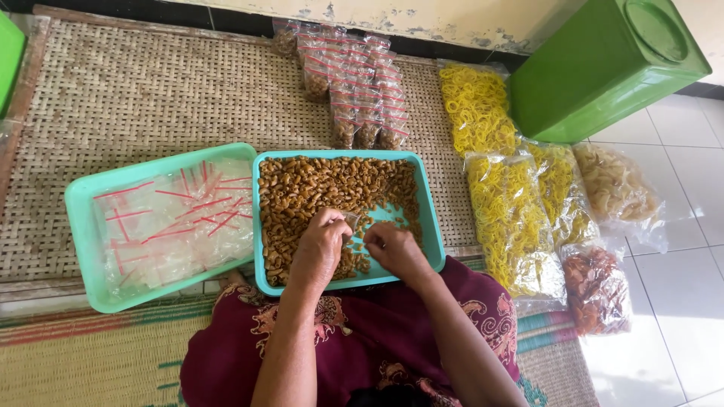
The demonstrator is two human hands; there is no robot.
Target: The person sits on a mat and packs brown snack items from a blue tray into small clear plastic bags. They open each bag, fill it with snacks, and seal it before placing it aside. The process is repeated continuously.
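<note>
- Over the lap, closest to the camera, both hands are working above the snack tray (422, 218), which is resting against the person's knees on a woven mat (151, 98).
- Left hand (320, 245) is curling over the heap of brown curled snacks (317, 188); its fingers are bent nearly closed, seemingly pinching the mouth of a small clear bag (354, 224), though the grip itself is partly hidden.
- Right hand (392, 249) is lying just beside it, fingers curled inward and touching the snacks; whether they are holding any pieces I cannot tell.
- Judging by this, the filling step is under way: snacks are going into the bag held between the two hands. A next move would call for keeping the bag's mouth open and steady while pieces are slipped in without spilling.
- Beside the snack tray, to the left and touching it, a lighter green tray (79, 226) is holding empty clear bags (173, 222) with red strips.
- Off to the right, large bags of yellow noodle-like snacks (513, 218) and paler and reddish crackers are lying partly on the tiles.
- Farther back, filled small bags (354, 83) are lying in rows on the mat, near a green container (603, 68) by the wall.
</note>
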